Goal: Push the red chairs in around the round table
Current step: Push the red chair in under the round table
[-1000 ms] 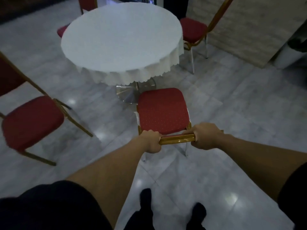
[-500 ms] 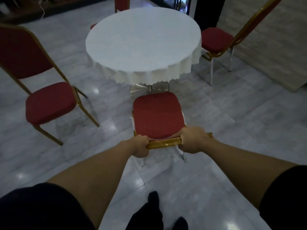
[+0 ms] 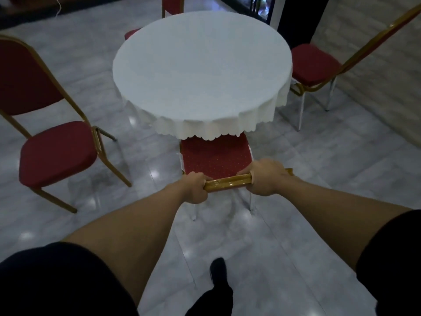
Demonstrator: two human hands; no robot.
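Note:
A round table [image 3: 202, 71] under a white scalloped cloth stands ahead of me. The near red chair [image 3: 215, 157] has the front of its seat hidden under the cloth's edge. My left hand [image 3: 196, 187] and my right hand [image 3: 267, 177] both grip the gold top rail of its back. A second red chair [image 3: 57, 153] stands apart from the table at the left. A third red chair [image 3: 314, 63] stands at the right, its seat edge near the cloth. A fourth red chair [image 3: 172, 5] shows behind the table, mostly hidden.
The floor is glossy grey marble tile [image 3: 319, 179]. A pale stone wall [image 3: 376, 53] runs along the right, close behind the right chair. A dark doorway [image 3: 300, 17] is at the back right. My dark shoe [image 3: 218, 272] is on the floor below the near chair.
The near chair has slid forward with both hands on its rail; its seat, fully visible before, now sits partly under the tablecloth. I have stepped closer to the table.

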